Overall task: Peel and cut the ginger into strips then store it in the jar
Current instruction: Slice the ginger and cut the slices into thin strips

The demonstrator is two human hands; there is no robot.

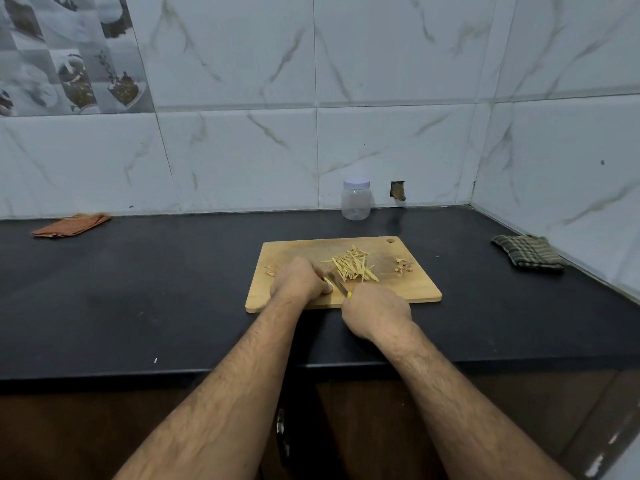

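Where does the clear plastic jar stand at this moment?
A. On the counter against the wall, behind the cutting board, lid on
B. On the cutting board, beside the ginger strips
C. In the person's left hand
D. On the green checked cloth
A: the jar stands lidded on the counter at the wall, beyond the cutting board and apart from it.
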